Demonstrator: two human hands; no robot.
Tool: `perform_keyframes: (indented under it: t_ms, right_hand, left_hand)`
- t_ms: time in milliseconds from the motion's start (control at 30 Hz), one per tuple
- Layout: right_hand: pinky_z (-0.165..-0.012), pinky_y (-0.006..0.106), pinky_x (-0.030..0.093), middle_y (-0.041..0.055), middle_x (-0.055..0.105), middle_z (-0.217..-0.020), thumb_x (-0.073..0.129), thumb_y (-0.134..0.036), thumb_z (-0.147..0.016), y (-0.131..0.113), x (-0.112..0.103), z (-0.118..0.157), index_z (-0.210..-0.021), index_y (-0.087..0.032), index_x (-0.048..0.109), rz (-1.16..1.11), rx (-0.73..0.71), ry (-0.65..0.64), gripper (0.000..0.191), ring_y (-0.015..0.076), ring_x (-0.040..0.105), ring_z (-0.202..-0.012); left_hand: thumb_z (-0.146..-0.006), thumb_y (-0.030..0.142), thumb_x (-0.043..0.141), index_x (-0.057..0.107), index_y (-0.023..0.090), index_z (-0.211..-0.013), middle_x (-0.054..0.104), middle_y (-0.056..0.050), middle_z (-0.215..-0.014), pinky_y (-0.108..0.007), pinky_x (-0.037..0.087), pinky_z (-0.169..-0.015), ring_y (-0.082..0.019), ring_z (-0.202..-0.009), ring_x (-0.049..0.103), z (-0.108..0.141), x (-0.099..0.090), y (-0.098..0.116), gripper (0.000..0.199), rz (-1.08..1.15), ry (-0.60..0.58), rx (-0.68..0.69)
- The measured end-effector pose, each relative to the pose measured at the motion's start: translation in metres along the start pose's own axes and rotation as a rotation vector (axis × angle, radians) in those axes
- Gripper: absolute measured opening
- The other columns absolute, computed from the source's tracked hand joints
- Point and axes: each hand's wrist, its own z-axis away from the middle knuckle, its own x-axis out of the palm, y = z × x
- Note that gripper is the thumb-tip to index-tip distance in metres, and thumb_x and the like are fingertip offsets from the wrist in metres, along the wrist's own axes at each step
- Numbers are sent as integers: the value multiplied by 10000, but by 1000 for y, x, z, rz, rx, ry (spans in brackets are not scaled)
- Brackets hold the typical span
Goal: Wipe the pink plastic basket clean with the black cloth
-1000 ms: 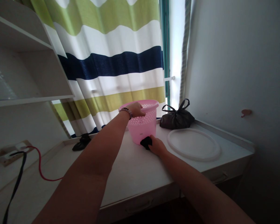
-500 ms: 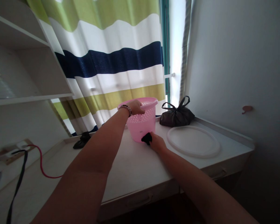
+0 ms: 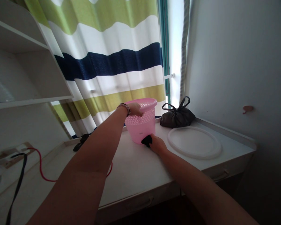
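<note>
One pink plastic basket [image 3: 142,128] stands upright on the white desk [image 3: 128,175], before the striped curtain [image 3: 103,65]. Its upper wall is pierced with rows of small holes beneath a wide, rolled rim; the lower wall is smooth, slightly see-through and narrows toward the base, with a small greyish mark. The left hand [image 3: 135,109] grips the near rim. The right hand [image 3: 157,144] clutches a black bundle [image 3: 146,141] at the lower wall, near the base.

A striped curtain [image 3: 117,64] flanks a bright window [image 3: 174,47].
</note>
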Motion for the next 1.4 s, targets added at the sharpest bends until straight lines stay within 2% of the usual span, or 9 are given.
perform_keyframes:
  t_ms: [367, 533, 667, 1000, 1233, 1400]
  right_hand:
    - [-680, 258, 327, 57, 620, -944, 526, -296, -777, -3, -7, 4, -1074, -222, 437, -48, 16, 108, 319, 207, 568, -869]
    - [-676, 252, 325, 49, 617, -956, 531, -295, -775, -3, -8, 4, -1082, -229, 435, -61, 17, 110, 329, 201, 567, -866]
    - [-665, 246, 325, 46, 618, -950, 537, -306, -773, -4, -8, 4, -1075, -231, 439, -79, 9, 112, 327, 200, 567, -860]
    - [-631, 235, 307, 53, 613, -964, 521, -333, -798, -9, -11, 6, -1083, -221, 449, -88, 63, 106, 315, 197, 558, -853]
    - [-611, 259, 301, 71, 629, -910, 510, -482, -792, -5, -6, 1, -1074, -216, 467, -49, 95, 10, 389, 214, 568, -800]
    - [-631, 265, 317, 83, 627, -925, 499, -498, -798, -6, -6, 0, -1101, -208, 455, -27, 130, -25, 422, 223, 570, -833]
  left_hand:
    - [-569, 512, 615, 649, 163, -947, 653, -76, -893, -251, 399, -595, -186, -734, 569, 2, -1, 2, 516, 16, 6, -18]
    - [-567, 530, 623, 658, 159, -918, 653, -78, -856, -255, 399, -595, -194, -735, 574, 2, -1, 3, 512, 14, 41, -28]
    - [-565, 481, 637, 661, 185, -906, 654, -52, -831, -251, 398, -570, -187, -720, 577, 3, 0, 3, 452, 92, 61, -13]
    - [-536, 392, 662, 657, 180, -900, 650, -34, -798, -248, 392, -557, -182, -720, 569, 11, 0, 3, 422, 211, 104, 82]
    - [-530, 350, 640, 661, 173, -801, 645, -32, -722, -241, 388, -527, -166, -653, 565, 9, 4, 0, 324, 253, 91, 52]
    - [-544, 342, 616, 654, 165, -760, 640, -38, -697, -239, 370, -493, -160, -621, 558, 8, 5, -1, 282, 252, 96, 18]
